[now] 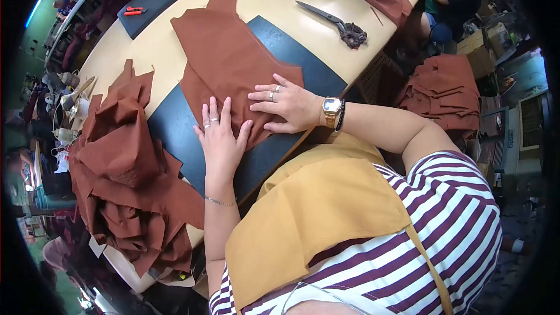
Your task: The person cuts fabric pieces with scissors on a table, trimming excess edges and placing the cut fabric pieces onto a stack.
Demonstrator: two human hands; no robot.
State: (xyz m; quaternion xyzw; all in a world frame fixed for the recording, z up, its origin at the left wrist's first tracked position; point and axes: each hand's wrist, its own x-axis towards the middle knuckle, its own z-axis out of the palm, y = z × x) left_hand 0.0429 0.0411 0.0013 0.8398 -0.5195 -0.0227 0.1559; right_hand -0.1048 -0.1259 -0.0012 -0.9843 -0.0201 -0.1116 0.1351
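A cut piece of rust-brown fabric (233,46) lies spread over a dark blue-black mat (280,44) and the pale table. On the fabric's near end, my left hand (221,134) rests flat with its fingers spread. Just to its right, my right hand (291,105) also presses on the cloth, fingers stretched out and apart. Small wrinkles show in the fabric between and around the hands. Neither hand grips anything. Farther off to the right lie large dark fabric shears (332,20) with wrapped handles.
A heaped pile of brown fabric (125,169) stands at the left table edge. More brown cloth (440,96) is stacked at the right, beyond the edge. A red-handled tool (134,11) lies on another dark mat (154,0). Co-workers sit at the far left and right.
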